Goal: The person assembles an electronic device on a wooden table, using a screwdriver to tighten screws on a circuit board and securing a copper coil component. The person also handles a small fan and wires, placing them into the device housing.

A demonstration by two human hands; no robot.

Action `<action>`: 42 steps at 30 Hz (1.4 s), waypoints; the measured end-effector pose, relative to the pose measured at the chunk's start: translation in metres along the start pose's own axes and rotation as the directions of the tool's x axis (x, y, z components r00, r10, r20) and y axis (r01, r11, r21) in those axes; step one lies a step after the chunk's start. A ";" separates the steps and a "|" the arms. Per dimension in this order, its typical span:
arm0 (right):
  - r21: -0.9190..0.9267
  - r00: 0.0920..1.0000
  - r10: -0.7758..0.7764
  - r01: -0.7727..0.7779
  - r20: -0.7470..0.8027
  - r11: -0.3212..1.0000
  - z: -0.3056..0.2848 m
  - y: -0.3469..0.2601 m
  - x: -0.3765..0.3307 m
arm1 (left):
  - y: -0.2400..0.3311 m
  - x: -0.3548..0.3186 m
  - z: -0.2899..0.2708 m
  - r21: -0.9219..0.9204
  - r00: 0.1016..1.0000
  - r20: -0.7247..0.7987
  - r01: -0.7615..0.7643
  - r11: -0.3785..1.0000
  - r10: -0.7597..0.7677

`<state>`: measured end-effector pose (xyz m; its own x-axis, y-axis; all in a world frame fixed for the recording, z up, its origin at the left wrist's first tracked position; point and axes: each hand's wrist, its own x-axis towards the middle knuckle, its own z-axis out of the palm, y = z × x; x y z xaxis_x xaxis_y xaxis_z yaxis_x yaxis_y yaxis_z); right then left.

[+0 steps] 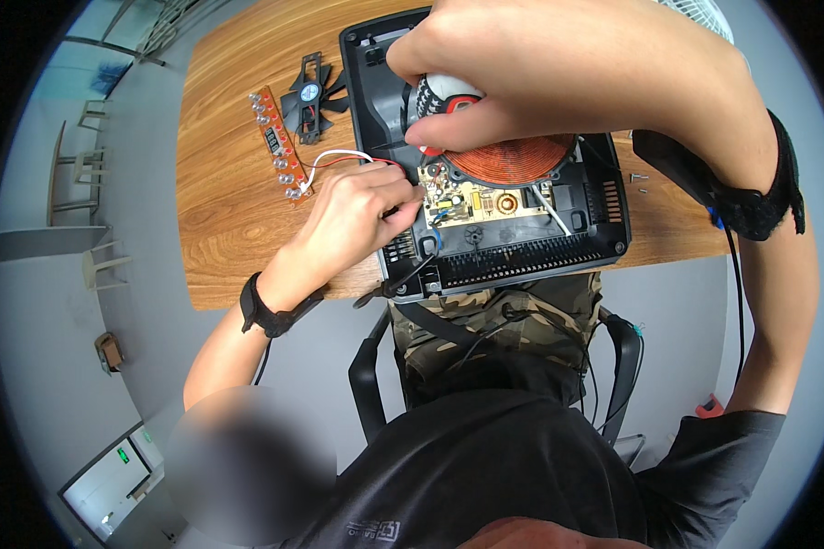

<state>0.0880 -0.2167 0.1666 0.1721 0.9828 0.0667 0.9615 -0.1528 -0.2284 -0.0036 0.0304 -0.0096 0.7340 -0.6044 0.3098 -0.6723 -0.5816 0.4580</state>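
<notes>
A black induction cooker base point(595, 156) lies opened on the table in front of me. Gripped in my right hand point(513, 64) is a thick-handled white, black and red screwdriver point(444, 89), pointing down at the left end of the circuit board point(471, 201). Its tip is hard to make out. My left hand point(357, 210) is closed at that board's left edge, fingertips together; whatever they hold is hidden. Beside my right hand, partly under it, sits the round copper coil point(513, 160). White and red wires point(334, 154) pass by my left hand.
Left of the base lie a black fan point(310, 93) and a narrow red display board point(275, 142) with clear round parts. A few loose screws point(640, 178) rest on the wooden table point(220, 210) to the right. A white tube-like lead point(551, 210) crosses the base.
</notes>
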 end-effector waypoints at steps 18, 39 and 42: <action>0.078 0.992 0.033 -0.042 0.123 0.996 -0.012 -0.016 0.008 | -0.001 -0.004 0.002 -0.004 1.000 -0.004 0.020 1.000 -0.020; 0.108 0.952 0.277 -0.292 0.133 0.950 -0.003 -0.039 0.051 | 0.000 -0.003 -0.003 0.024 0.994 0.093 0.060 0.998 -0.062; 0.084 0.936 0.323 -0.336 0.143 0.938 -0.006 -0.047 0.055 | 0.000 -0.003 -0.005 0.047 0.990 0.126 0.060 0.997 -0.065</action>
<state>0.0539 -0.1559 0.1866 0.4406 0.8851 -0.1499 0.8261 -0.4651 -0.3182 -0.0049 0.0350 -0.0064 0.7583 -0.6288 0.1719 -0.6308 -0.6415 0.4365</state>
